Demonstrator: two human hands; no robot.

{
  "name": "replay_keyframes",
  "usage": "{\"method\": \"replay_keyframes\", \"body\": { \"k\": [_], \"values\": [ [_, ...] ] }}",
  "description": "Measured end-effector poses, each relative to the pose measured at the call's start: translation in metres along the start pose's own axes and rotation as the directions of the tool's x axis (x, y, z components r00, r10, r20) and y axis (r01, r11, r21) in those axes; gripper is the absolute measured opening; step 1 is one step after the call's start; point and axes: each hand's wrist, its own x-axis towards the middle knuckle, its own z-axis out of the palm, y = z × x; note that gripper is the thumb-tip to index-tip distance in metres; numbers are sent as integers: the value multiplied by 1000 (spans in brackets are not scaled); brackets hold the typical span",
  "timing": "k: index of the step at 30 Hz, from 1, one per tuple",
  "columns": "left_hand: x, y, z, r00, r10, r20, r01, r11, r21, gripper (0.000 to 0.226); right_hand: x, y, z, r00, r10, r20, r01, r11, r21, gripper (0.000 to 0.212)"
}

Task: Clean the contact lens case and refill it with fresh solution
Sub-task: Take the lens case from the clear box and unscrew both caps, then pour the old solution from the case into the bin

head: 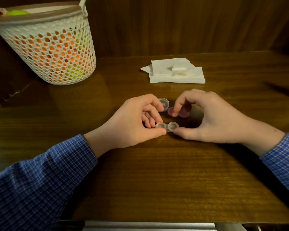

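I see the little clear lens case lying on the brown worktop, right in the middle, with both of its round cups uncovered. My left hand pinches the left end of the case between its thumb and curled fingers. My right hand touches the right end of the case with its thumb. The first finger of that hand curls down and presses on a purple cap. A second purple cap sits just beside it, partly hidden under my fingers. Behind my left hand there is a clear lid, close to the purple caps. I cannot tell if my fingers touch it. Farther back on the worktop lies a pile of white paper tissues. In the far left corner stands a white basket full of holes, with orange and yellow things inside. Both of my sleeves are blue with checks.
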Motion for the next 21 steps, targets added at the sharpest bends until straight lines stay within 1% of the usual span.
{"method": "replay_keyframes", "body": {
  "k": [11, 15, 18, 21],
  "values": [
    [-3, 1, -1, 998, 41, -41, -41, 999, 7, 46, 0, -7, 5, 1000, -6, 3, 6, 1000, -5, 35],
    [-6, 5, -2, 996, 61, -69, -61, 998, 9, 45, 0, -10, 7, 999, -30, -24, 31, 999, 43, 33],
    [-11, 10, -5, 993, 70, -95, -71, 997, -4, 45, 0, -16, 7, 999, -24, -36, 27, 997, 67, 37],
    [-24, 17, -15, 988, 55, -147, -59, 998, -19, 46, 2, -29, 7, 996, -19, -87, 27, 995, 99, 38]
  ]
}}
